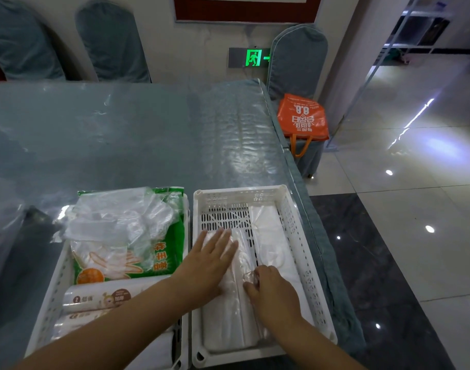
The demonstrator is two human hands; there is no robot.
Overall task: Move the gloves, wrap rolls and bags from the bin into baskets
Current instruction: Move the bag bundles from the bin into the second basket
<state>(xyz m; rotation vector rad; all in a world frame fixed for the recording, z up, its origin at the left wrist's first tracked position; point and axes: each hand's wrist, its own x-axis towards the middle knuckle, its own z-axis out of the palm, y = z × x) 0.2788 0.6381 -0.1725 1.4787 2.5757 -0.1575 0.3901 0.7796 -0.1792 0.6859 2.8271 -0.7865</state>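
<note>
Two white perforated baskets stand side by side at the table's near edge. The right basket (292, 209) holds flat packs of white bags (271, 236). My left hand (207, 263) lies flat, fingers spread, on a white bag pack (223, 324) in that basket. My right hand (271, 292) pinches the clear wrapping at the pack's middle. The left basket (55, 292) holds a green glove packet (161, 257) under loose clear plastic gloves (121, 217), and wrap rolls (100, 297) at its near end.
The table (121, 134) has a glossy clear cover; its right edge runs just past the right basket. An orange shopping bag (303, 118) sits on a covered chair (298, 60) beyond the table's corner. More covered chairs line the far side. Tiled floor lies to the right.
</note>
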